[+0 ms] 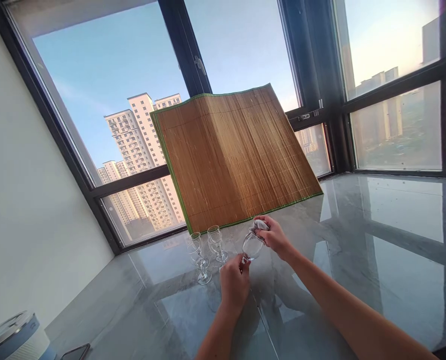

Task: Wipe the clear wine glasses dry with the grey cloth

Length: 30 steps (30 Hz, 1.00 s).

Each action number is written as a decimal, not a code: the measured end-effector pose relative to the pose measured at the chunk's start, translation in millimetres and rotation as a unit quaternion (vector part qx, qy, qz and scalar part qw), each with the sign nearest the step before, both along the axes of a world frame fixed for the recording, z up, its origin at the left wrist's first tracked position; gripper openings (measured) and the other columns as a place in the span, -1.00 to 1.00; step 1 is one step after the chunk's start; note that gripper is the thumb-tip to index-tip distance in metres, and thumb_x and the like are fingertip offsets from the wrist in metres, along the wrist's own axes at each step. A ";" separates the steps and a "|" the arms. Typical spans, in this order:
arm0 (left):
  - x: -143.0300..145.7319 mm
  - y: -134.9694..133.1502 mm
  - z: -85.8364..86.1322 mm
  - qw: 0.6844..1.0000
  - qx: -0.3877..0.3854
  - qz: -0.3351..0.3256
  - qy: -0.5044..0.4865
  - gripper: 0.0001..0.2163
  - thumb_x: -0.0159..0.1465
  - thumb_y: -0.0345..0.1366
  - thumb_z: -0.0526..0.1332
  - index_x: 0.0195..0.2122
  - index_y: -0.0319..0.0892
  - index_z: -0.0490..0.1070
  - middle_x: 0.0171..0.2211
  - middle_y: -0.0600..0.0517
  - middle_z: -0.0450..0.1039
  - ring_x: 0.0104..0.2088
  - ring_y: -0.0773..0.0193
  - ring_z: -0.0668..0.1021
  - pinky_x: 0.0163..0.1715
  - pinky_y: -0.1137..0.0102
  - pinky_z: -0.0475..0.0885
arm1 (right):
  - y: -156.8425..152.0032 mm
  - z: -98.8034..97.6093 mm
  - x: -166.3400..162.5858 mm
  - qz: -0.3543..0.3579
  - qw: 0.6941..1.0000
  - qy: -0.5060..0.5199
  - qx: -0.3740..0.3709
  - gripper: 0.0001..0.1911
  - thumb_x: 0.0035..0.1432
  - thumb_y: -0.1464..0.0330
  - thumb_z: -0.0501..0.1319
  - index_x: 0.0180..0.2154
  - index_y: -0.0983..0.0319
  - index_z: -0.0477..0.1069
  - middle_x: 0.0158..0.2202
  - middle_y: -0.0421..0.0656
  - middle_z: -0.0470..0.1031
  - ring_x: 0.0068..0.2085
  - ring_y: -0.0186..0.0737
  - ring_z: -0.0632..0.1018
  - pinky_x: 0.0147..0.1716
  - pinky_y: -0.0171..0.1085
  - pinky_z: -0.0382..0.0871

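Note:
My left hand (235,281) is closed around the stem end of a clear wine glass (251,247), which is tilted above the glossy grey surface. At its rim, my right hand (273,236) grips a crumpled whitish cloth (260,225) pressed against the glass. Some of the cloth is hidden by the fingers, and it may be tissue. Just left of my left hand, a small cluster of clear stemmed glasses (215,242) stands upright; their outlines overlap.
A brown slatted mat (238,155) with green edging leans against the windows behind the glasses. A lidded blue-and-white container (20,340) and a flat dark-edged object (76,352) are at lower left. The grey tiled surface (358,250) reflects the windows.

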<state>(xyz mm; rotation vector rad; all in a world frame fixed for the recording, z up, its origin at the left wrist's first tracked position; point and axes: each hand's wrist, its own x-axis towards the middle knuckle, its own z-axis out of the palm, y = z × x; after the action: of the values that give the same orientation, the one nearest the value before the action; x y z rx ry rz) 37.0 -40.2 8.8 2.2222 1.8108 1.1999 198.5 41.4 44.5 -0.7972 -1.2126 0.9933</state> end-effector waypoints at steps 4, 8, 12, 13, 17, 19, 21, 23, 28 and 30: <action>1.6 2.7 -2.0 0.996 -0.009 -0.027 -0.082 -0.80 0.28 -0.18 0.13 -0.38 -0.14 0.45 -0.56 0.09 0.38 -0.52 0.31 0.38 -0.45 0.44 0.13 | -3.3 2.7 0.9 0.018 0.998 0.006 -0.058 -0.63 -0.17 0.34 0.24 -0.22 0.19 0.33 -0.51 -0.28 0.36 -0.61 -0.43 0.25 -0.69 -0.40 0.01; 6.1 -0.3 7.8 0.975 0.071 -0.054 -0.206 -0.72 0.33 -0.08 0.04 -0.29 -0.15 0.41 -0.38 -0.01 0.45 -0.37 0.23 0.45 -0.29 0.38 0.30 | -7.1 -1.1 -3.5 0.056 0.990 -0.027 -0.127 -0.58 -0.19 0.38 0.22 -0.17 0.17 0.32 -0.52 -0.29 0.38 -0.65 -0.45 0.24 -0.72 -0.41 -0.05; 10.3 -6.5 18.9 0.947 0.135 -0.091 -0.279 -0.69 0.33 -0.03 0.03 -0.22 -0.16 0.41 -0.12 -0.12 0.44 -0.04 0.11 0.45 0.03 0.24 0.28 | -17.7 -8.3 -16.2 0.219 0.960 -0.062 -0.165 -0.47 -0.19 0.41 0.22 -0.07 0.14 0.32 -0.53 -0.31 0.41 -0.65 -0.45 0.28 -0.71 -0.43 -0.07; 10.9 -7.6 19.9 0.942 0.129 -0.100 -0.291 -0.67 0.33 -0.02 0.03 -0.19 -0.16 0.41 -0.09 -0.13 0.43 -0.01 0.11 0.45 0.05 0.24 0.28 | -21.2 -9.2 -19.1 0.257 0.950 -0.068 -0.163 -0.46 -0.19 0.41 0.22 -0.06 0.14 0.33 -0.54 -0.31 0.40 -0.65 -0.45 0.28 -0.71 -0.43 -0.06; 10.5 -7.6 18.6 0.938 0.082 -0.100 -0.321 -0.62 0.36 -0.01 -0.02 -0.04 -0.16 0.38 -0.02 -0.13 0.42 -0.01 0.14 0.46 0.04 0.26 0.30 | -29.8 -7.7 -20.7 0.364 0.906 -0.095 -0.196 -0.47 -0.19 0.41 0.21 -0.06 0.13 0.38 -0.59 -0.32 0.35 -0.67 -0.46 0.26 -0.70 -0.44 -0.04; 8.2 -5.2 17.2 0.939 0.078 -0.081 -0.325 -0.62 0.37 -0.02 -0.03 -0.04 -0.17 0.38 -0.02 -0.14 0.42 0.00 0.14 0.45 0.05 0.25 0.29 | -28.0 -6.0 -15.9 0.388 0.892 -0.085 -0.217 -0.50 -0.18 0.40 0.22 -0.08 0.13 0.39 -0.58 -0.31 0.35 -0.67 -0.47 0.23 -0.70 -0.46 -0.05; 5.0 -1.6 15.6 0.938 0.083 -0.064 -0.331 -0.63 0.37 -0.03 -0.04 -0.08 -0.18 0.39 -0.03 -0.14 0.42 0.01 0.14 0.44 0.05 0.25 0.29 | -22.8 -5.2 -10.7 0.386 0.892 -0.053 -0.231 -0.53 -0.17 0.40 0.23 -0.11 0.15 0.40 -0.57 -0.31 0.35 -0.68 -0.49 0.20 -0.71 -0.47 -0.08; 2.2 2.4 13.0 0.938 0.084 -0.051 -0.331 -0.63 0.38 -0.03 -0.05 -0.12 -0.18 0.39 -0.07 -0.14 0.43 -0.01 0.14 0.45 0.03 0.26 0.30 | -16.5 -5.3 -7.3 0.352 0.906 -0.001 -0.237 -0.55 -0.18 0.40 0.24 -0.13 0.16 0.39 -0.57 -0.31 0.34 -0.68 -0.50 0.18 -0.71 -0.47 -0.12; 3.4 8.9 2.8 0.939 0.051 -0.041 -0.338 -0.69 0.35 -0.08 0.01 -0.07 -0.17 0.34 -0.09 -0.12 0.45 -0.06 0.15 0.49 0.00 0.24 0.33 | -12.6 -5.4 -9.3 0.270 0.939 0.080 -0.196 -0.50 -0.20 0.39 0.24 -0.11 0.15 0.34 -0.51 -0.32 0.36 -0.65 -0.49 0.22 -0.70 -0.46 -0.11; 7.0 7.9 0.3 0.933 0.029 -0.044 -0.356 -0.68 0.32 -0.11 0.07 0.03 -0.14 0.29 0.00 -0.12 0.42 0.01 0.16 0.47 0.04 0.26 0.33 | -17.2 -5.9 -12.6 0.285 0.941 0.053 -0.174 -0.45 -0.21 0.39 0.26 -0.06 0.13 0.32 -0.47 -0.31 0.40 -0.62 -0.47 0.28 -0.70 -0.45 -0.06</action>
<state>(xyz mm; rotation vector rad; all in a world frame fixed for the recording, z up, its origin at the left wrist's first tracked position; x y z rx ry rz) 44.0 -32.3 9.1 1.5374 1.3702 1.7452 185.9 24.2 38.6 -0.6574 -1.2157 1.7412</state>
